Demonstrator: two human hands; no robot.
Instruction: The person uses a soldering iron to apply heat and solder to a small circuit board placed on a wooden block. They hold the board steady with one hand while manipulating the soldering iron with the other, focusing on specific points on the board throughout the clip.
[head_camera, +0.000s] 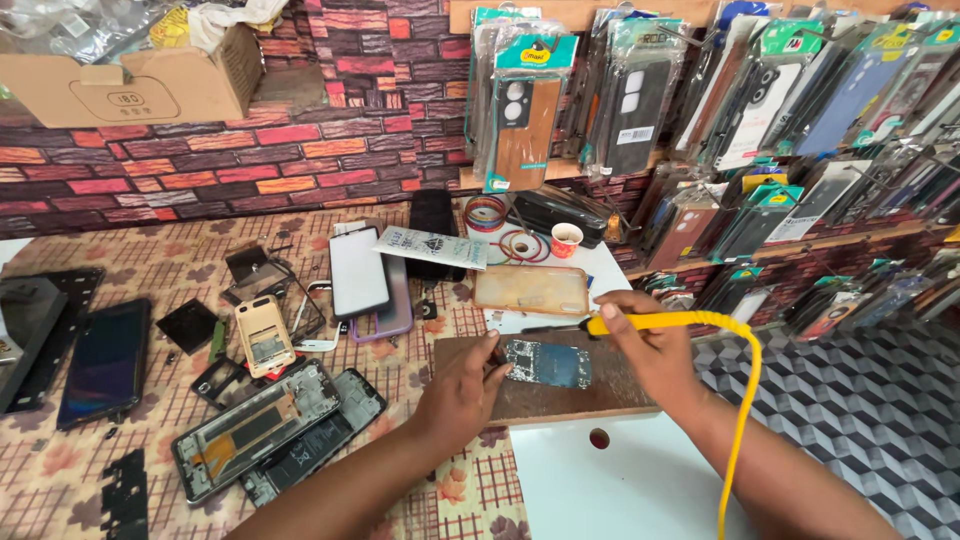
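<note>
Left hand (458, 393) fingertips pinching circuit board (547, 363) on wooden block (560, 385); right hand (650, 345) fingers wrapped round yellow soldering iron (655, 320). Opened phones (270, 425) at 9 o'clock on floral tablecloth (60, 470); brick-pattern wall (200, 160), hanging phone cases (620, 90) at 12

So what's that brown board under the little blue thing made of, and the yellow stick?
The brown board looks like worn wood: matte, scuffed. The blue piece looks like a circuit board with shiny metal parts. The yellow tool in the right hand seems plastic, smooth and slightly glossy.
</note>
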